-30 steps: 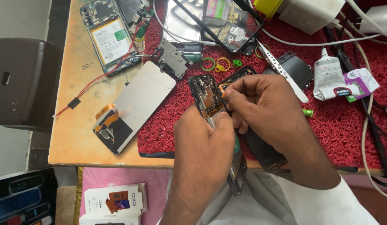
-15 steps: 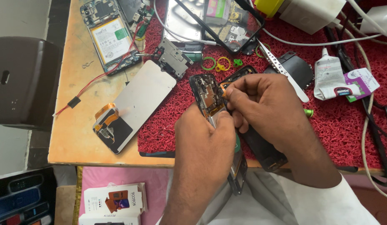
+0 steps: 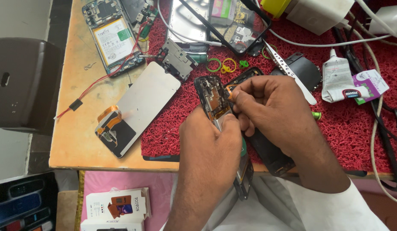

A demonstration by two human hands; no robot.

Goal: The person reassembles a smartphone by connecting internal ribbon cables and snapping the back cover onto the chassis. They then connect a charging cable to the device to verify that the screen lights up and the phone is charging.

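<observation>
On the wooden table (image 3: 74,141) at the left, a detached screen (image 3: 138,107) is lying face down, with an opened phone (image 3: 110,38) beyond it trailing red wires toward the table's left edge. Further right, a red mat (image 3: 356,128) is covering the table, leaving bare wood only along the left side. Near the front edge, the left hand (image 3: 209,145) is gripping a phone frame (image 3: 213,100) from below, holding it tilted above the mat. Beside it, the right hand (image 3: 271,111) is pinching something small against the frame's top; its fingertips are closed tight. Rubber rings (image 3: 224,65), a glue tube (image 3: 337,81) and cables (image 3: 386,119) are crowding the space behind and to the right.
</observation>
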